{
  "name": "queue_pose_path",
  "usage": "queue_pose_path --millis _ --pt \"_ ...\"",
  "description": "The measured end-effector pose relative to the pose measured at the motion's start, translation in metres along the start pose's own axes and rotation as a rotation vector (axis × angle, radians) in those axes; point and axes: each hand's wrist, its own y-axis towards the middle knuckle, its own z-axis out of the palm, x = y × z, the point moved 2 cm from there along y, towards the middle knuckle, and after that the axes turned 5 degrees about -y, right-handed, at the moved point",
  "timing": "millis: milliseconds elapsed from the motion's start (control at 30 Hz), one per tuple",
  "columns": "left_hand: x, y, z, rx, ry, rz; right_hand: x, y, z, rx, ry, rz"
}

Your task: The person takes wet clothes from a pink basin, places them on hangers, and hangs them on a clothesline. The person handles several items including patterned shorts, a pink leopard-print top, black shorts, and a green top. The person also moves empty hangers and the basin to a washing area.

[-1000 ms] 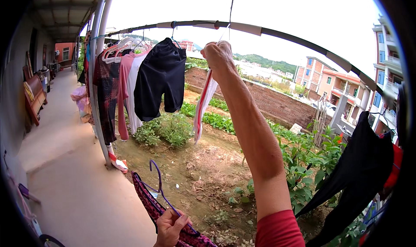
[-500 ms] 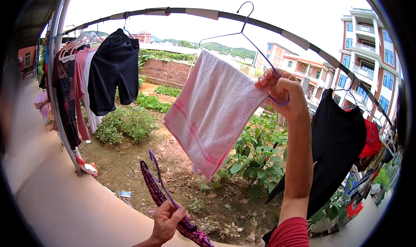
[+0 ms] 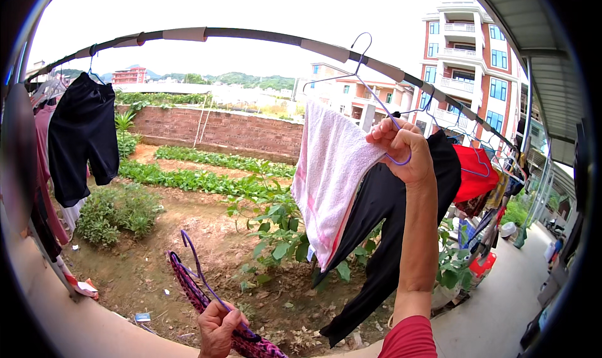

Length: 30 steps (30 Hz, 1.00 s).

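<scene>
While right hand (image 3: 401,149) grips the thin blue-purple wire hanger (image 3: 370,88) w/ fingers curled tight round its lower wire, a pale pink terry towel (image 3: 329,176) hangs off it, just under the long curved metal clothes rail (image 3: 251,35). Hook sits near rail, contact unclear. Left hand (image 3: 219,323), low by the concrete ledge (image 3: 81,320), fingers closed on a purple wire hanger (image 3: 197,270) w/ pink-black patterned cloth (image 3: 213,308).

Open rail (image 3: 251,37) between black shorts (image 3: 81,138) and pink towel (image 3: 329,176), crowded hangers rightward past black garment (image 3: 389,232)
</scene>
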Motion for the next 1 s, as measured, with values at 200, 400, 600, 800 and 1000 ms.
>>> queue_pose_path --millis 200,400,600,800,1000 --pt "0.018 0.015 0.015 0.055 -0.01 -0.013 0.003 0.009 -0.032 -0.105 0.016 0.073" --pt "0.029 0.03 0.022 0.134 -0.042 -0.119 -0.014 -0.001 -0.044 -0.044 -0.119 0.098" --pt "0.008 0.048 0.008 0.128 -0.032 -0.109 -0.004 -0.016 -0.007 -0.412 -0.617 0.031" --pt "-0.026 0.068 -0.005 0.299 -0.093 -0.103 0.009 -0.106 0.144 -0.065 -1.273 -0.399" --pt "-0.108 0.074 -0.054 0.277 -0.007 0.071 -0.1 -0.112 0.281 0.546 -0.542 0.209"
